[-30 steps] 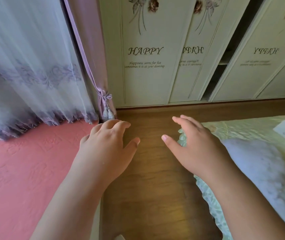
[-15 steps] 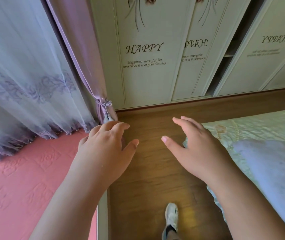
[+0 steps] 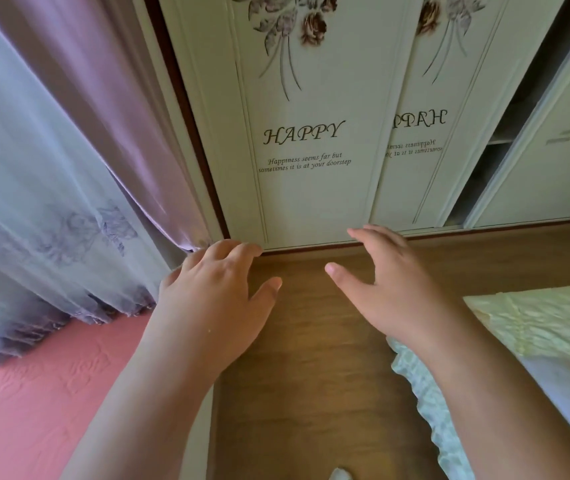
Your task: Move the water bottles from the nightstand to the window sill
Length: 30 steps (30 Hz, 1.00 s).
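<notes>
While both hands hung in the air over the floor, neither held anything. The left hand [image 3: 214,299] was palm down, its fingers loosely bent and its thumb stuck out to the right, with the fingertips near the bottom edge of the wardrobe door [image 3: 304,188]. The right hand [image 3: 390,292] was beside it, a gap between the two, fingers spread and relaxed, thumb pointing left toward the other hand. Both bare forearms ran up from the bottom of the view.

Under the hands lay a brown wooden floor [image 3: 311,375]. To the left of the left arm was a pink mat [image 3: 34,393] with a pressed pattern, and its right edge met the wood along a pale strip. Above the mat hung a sheer white curtain [image 3: 34,168] with purple flowers, its hem resting on the mat, and next to it a mauve drape [image 3: 120,98] fell beside the wardrobe. The cream door carried painted roses and the word HAPPY with a line of small script below. Further right, a sliding door [image 3: 560,168] stood partly open, showing a dark gap with a shelf inside.

At the right, a bed with a pale green frilled cover [image 3: 536,323] reached under the right forearm. A white shoe tip [image 3: 340,474] showed at the bottom edge.

No water bottles, nightstand or window sill could be seen.
</notes>
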Each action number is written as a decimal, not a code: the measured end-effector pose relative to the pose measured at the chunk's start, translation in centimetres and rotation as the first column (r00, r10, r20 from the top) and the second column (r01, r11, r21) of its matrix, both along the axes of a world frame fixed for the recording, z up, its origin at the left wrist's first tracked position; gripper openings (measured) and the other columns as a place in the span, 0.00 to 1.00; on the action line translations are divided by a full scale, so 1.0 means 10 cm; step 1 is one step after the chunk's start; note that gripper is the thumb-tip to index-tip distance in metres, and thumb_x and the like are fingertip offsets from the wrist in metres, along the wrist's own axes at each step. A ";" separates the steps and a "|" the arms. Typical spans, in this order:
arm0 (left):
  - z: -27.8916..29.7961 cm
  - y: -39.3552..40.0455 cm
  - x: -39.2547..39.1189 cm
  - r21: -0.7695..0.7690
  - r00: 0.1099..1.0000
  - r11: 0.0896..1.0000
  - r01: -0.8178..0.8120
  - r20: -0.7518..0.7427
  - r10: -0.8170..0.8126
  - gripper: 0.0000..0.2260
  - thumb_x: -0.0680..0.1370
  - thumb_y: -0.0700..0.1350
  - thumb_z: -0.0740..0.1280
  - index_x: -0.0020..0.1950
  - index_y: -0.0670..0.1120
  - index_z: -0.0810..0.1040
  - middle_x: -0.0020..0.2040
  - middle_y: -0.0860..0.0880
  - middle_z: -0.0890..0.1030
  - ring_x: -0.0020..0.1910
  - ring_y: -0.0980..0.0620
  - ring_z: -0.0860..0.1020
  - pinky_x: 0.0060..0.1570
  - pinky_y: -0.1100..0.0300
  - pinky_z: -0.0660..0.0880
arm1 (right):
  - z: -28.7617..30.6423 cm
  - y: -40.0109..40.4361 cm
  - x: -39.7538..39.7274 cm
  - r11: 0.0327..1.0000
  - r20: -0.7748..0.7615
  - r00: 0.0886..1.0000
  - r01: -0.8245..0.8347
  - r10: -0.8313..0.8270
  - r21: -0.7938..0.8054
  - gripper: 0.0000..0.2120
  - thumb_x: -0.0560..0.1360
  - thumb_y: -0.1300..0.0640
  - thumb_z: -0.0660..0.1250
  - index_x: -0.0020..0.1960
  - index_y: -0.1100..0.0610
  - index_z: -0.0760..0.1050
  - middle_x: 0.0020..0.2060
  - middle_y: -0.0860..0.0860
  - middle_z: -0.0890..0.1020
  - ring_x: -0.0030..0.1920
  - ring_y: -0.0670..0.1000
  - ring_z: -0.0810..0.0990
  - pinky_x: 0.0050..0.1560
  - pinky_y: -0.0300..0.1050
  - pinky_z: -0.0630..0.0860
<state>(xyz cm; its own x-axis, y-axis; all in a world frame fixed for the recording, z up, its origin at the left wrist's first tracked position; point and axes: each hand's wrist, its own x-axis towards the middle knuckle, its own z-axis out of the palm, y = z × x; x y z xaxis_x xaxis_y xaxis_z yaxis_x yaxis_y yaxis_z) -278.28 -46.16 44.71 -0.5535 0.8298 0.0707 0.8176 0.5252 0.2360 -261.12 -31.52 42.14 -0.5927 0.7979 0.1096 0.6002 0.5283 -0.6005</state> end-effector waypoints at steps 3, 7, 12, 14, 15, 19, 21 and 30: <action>-0.07 0.29 0.02 -0.016 1.000 1.000 -0.013 0.008 0.013 0.29 0.74 0.73 0.47 0.72 0.66 0.63 0.74 0.60 0.69 0.72 0.49 0.69 0.69 0.41 0.67 | 0.03 0.35 0.04 1.000 0.045 0.999 -0.006 0.006 0.010 0.33 0.74 0.33 0.61 0.75 0.45 0.64 0.76 0.43 0.63 0.76 0.48 0.61 0.74 0.53 0.62; -0.11 0.65 -0.02 -0.050 1.000 0.999 0.000 0.006 0.000 0.28 0.75 0.73 0.49 0.73 0.65 0.64 0.74 0.60 0.69 0.74 0.49 0.67 0.69 0.42 0.66 | 0.06 0.71 0.09 0.999 0.094 0.995 0.015 -0.019 0.043 0.35 0.73 0.31 0.58 0.75 0.45 0.64 0.76 0.44 0.63 0.75 0.49 0.62 0.73 0.55 0.63; -0.14 1.17 -0.15 -0.059 0.999 0.998 0.021 0.026 -0.019 0.28 0.77 0.72 0.51 0.75 0.64 0.63 0.75 0.59 0.67 0.75 0.48 0.65 0.71 0.42 0.64 | 0.06 1.10 0.07 0.995 0.151 0.986 0.055 -0.067 0.081 0.34 0.73 0.31 0.56 0.75 0.44 0.63 0.76 0.44 0.63 0.75 0.50 0.63 0.72 0.56 0.65; -0.17 1.38 -0.20 -0.060 0.999 0.997 0.042 0.034 -0.040 0.28 0.77 0.71 0.52 0.74 0.64 0.63 0.75 0.60 0.66 0.75 0.49 0.65 0.70 0.43 0.64 | 0.06 1.24 0.03 0.993 0.171 0.981 0.078 -0.092 0.084 0.33 0.75 0.32 0.57 0.76 0.44 0.63 0.76 0.44 0.63 0.75 0.49 0.62 0.73 0.56 0.64; -0.19 1.49 -0.24 -0.058 0.998 0.997 0.055 0.044 -0.053 0.27 0.77 0.71 0.52 0.74 0.64 0.63 0.75 0.60 0.66 0.75 0.49 0.64 0.70 0.44 0.64 | 0.05 1.30 0.00 0.993 0.185 0.977 0.087 -0.102 0.084 0.32 0.75 0.33 0.58 0.76 0.44 0.62 0.77 0.44 0.62 0.76 0.49 0.62 0.73 0.56 0.64; -0.23 1.93 -0.48 -0.038 0.990 0.993 0.110 0.089 -0.107 0.25 0.78 0.68 0.55 0.74 0.64 0.64 0.75 0.61 0.65 0.75 0.50 0.63 0.70 0.45 0.62 | 0.04 1.58 -0.19 0.985 0.253 0.955 0.126 -0.153 0.120 0.32 0.76 0.32 0.57 0.76 0.43 0.61 0.77 0.43 0.62 0.76 0.48 0.62 0.73 0.55 0.64; -0.23 2.19 -0.67 -0.026 0.987 0.990 0.137 0.089 -0.135 0.25 0.79 0.68 0.55 0.74 0.64 0.63 0.76 0.61 0.65 0.75 0.51 0.64 0.70 0.45 0.62 | 0.05 1.75 -0.34 0.978 0.279 0.942 0.150 -0.185 0.143 0.32 0.76 0.31 0.56 0.76 0.42 0.61 0.77 0.43 0.62 0.76 0.49 0.62 0.73 0.56 0.65; -0.16 3.25 -1.66 0.048 0.968 0.969 0.241 0.060 -0.244 0.25 0.78 0.67 0.57 0.74 0.62 0.65 0.75 0.59 0.68 0.75 0.51 0.64 0.70 0.43 0.63 | 0.16 2.51 -1.22 0.935 0.283 0.900 0.270 -0.330 0.231 0.31 0.76 0.31 0.56 0.76 0.43 0.61 0.76 0.43 0.64 0.74 0.49 0.65 0.71 0.55 0.66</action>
